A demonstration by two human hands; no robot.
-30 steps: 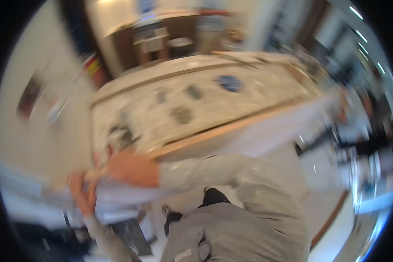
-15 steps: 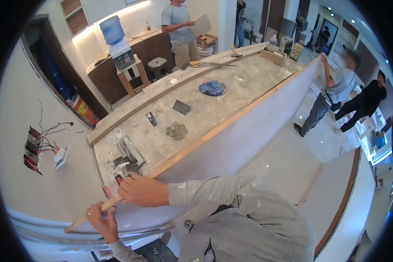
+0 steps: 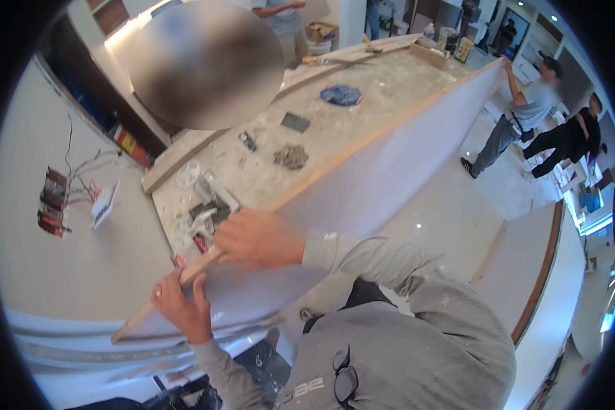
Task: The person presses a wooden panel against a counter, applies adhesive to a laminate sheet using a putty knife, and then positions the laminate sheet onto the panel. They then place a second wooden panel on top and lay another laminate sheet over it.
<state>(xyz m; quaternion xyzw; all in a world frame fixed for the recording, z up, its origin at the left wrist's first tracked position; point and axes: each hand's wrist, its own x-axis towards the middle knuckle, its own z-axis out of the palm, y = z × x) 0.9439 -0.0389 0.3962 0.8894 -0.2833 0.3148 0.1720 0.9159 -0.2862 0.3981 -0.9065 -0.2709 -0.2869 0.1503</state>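
A long white panel [image 3: 389,164] with a wooden top edge runs along the near side of a dusty counter [image 3: 253,174]. My left hand [image 3: 184,305] grips that wooden edge near its lower left end, thumb on the near face. Just to the right, my right hand [image 3: 260,239] is wrapped over the same edge. At the panel's far end, a person in a grey shirt [image 3: 534,102] has a hand on its corner. Beside my right hand on the counter lie a white roll [image 3: 188,175] and a cluster of small tools.
A blue cloth bundle [image 3: 341,95], a dark square piece [image 3: 295,122] and a grey lump [image 3: 291,156] lie on the counter. Loose wires [image 3: 82,178] stick out of the left wall. Another person in black [image 3: 572,133] stands at the right. A second panel [image 3: 526,273] stands lower right.
The view has shifted, and my torso shows more. Both hands still hold the panel's edge and appear farther right and higher. A blurred patch now covers the back left.
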